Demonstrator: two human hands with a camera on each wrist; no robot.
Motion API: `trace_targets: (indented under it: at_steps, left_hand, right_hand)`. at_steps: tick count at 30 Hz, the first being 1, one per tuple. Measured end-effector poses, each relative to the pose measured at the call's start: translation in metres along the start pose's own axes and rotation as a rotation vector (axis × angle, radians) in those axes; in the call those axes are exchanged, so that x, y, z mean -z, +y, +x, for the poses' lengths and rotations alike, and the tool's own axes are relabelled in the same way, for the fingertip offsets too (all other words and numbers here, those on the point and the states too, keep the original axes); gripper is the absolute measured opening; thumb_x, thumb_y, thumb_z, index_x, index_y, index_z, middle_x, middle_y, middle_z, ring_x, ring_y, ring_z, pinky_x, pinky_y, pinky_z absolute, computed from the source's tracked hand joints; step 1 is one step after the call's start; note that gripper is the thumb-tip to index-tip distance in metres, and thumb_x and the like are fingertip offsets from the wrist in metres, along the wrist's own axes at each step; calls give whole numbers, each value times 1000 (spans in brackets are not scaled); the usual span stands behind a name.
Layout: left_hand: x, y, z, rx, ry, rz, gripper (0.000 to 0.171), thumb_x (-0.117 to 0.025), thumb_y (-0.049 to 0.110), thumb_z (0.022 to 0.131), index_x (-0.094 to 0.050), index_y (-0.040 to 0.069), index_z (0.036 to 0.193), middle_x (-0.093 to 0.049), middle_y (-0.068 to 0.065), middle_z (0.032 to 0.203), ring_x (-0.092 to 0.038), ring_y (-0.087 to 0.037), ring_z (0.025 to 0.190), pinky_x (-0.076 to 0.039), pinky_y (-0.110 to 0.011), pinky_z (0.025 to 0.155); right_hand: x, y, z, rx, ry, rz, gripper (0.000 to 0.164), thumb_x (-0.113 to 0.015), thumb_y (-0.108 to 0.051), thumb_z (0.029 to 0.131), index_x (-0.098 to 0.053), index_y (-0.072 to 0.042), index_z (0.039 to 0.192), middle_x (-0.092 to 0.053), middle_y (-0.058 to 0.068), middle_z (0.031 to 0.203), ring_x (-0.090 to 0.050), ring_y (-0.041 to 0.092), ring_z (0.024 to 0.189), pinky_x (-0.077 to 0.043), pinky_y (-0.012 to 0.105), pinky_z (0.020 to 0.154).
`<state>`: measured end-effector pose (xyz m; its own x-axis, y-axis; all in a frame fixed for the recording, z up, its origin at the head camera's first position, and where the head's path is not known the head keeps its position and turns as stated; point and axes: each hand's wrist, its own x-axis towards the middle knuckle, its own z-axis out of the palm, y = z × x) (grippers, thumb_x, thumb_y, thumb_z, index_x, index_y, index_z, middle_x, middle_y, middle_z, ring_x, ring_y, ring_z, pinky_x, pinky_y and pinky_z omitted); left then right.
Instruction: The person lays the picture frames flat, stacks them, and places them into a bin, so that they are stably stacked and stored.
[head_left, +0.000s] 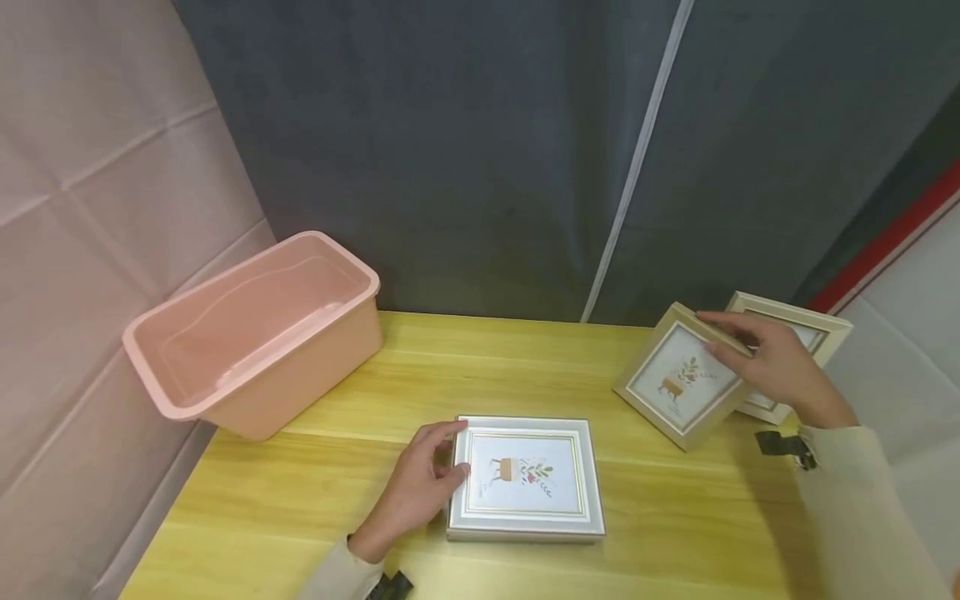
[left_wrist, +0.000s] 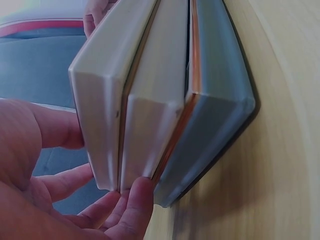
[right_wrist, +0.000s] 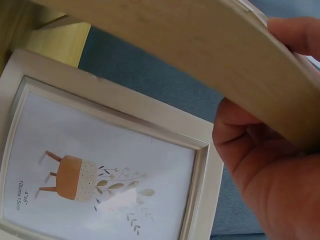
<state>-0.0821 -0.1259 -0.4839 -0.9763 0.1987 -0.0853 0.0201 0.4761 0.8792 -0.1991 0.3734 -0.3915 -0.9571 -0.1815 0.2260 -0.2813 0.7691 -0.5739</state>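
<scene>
In the head view my left hand (head_left: 420, 479) rests at the left edge of a stack of photo frames, thumb and fingertips touching it. A silver-white photo frame (head_left: 527, 527) with a plant print lies face up on top. The left wrist view shows pale frame edges (left_wrist: 150, 135) and a darker bottom frame (left_wrist: 215, 120), with fingers (left_wrist: 137, 205) against their sides. My right hand (head_left: 780, 367) grips a beige photo frame (head_left: 678, 375) by its upper right edge, tilted on its corner. Behind it stands another pale photo frame (head_left: 832, 329), partly hidden; its print shows in the right wrist view.
A pink plastic bin (head_left: 300, 367) stands at the back left of the wooden table (head_left: 487, 358). Behind the table rises a dark grey partition (head_left: 450, 167). A pale padded wall (head_left: 97, 208) is on the left, and a red strip (head_left: 885, 242) runs along the right.
</scene>
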Motion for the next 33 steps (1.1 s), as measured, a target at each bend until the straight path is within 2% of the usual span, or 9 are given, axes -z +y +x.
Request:
trace_targets:
  at_steps: [5,8,11,15,21,26,30,33]
  left_hand:
    - [0,1,0,0,5,-4,61,-76,13,96,-56,21,152,-52,-10,152,-60,-18,99,-59,-25,73]
    - [-1,1,1,1,5,-10,60,-76,14,95,-56,22,152,-52,-9,152,-60,-18,101,-59,-25,73]
    - [-2,1,2,0,6,-13,60,-76,14,95,-57,22,151,-53,-8,151,-60,-18,102,-59,-25,73]
    - [-3,1,3,4,14,-10,58,-76,15,95,-57,21,150,-54,-9,150,-59,-18,104,-58,-25,73]
    - [-2,1,2,11,28,-17,55,-76,19,97,-59,24,149,-56,-7,146,-60,-20,110,-59,-25,76]
    - [0,5,1,4,47,-4,50,-74,22,98,-61,24,146,-58,-6,144,-61,-21,113,-57,-25,80]
    - [3,11,0,-8,77,3,46,-73,24,100,-62,26,144,-59,-5,143,-62,-23,114,-57,-31,81]
    - [3,15,-1,-29,111,-3,43,-72,26,101,-63,27,142,-60,-2,142,-61,-25,122,-59,-41,91]
  right_hand:
    - [1,-7,-8,-23,42,7,42,-74,-26,101,-68,-23,142,-59,-29,119,-51,-21,102,-38,-1,82]
    - [1,-12,-13,-36,81,16,42,-73,-23,101,-68,-18,143,-58,-33,110,-56,-14,91,-44,6,71]
    - [1,-15,-18,-59,117,28,43,-71,-20,102,-66,-12,144,-58,-33,103,-57,-12,82,-46,12,63]
    - [-3,-20,-22,-90,153,86,46,-69,-19,103,-63,-11,147,-59,-32,101,-58,-16,84,-48,12,62]
    - [-15,-33,-28,-44,245,200,44,-70,-9,101,-64,-8,145,-64,-29,99,-64,-15,83,-51,11,62]
    - [-22,-47,-36,-32,283,262,45,-70,-7,100,-64,-7,144,-66,-27,101,-68,-11,80,-53,13,59]
    - [-28,-60,-41,-37,308,302,44,-69,-5,101,-64,-6,144,-68,-25,103,-70,-8,78,-54,15,58]
    - [-34,-70,-45,-34,306,339,42,-67,-4,102,-64,-5,144,-69,-23,107,-71,-5,78,-56,17,57]
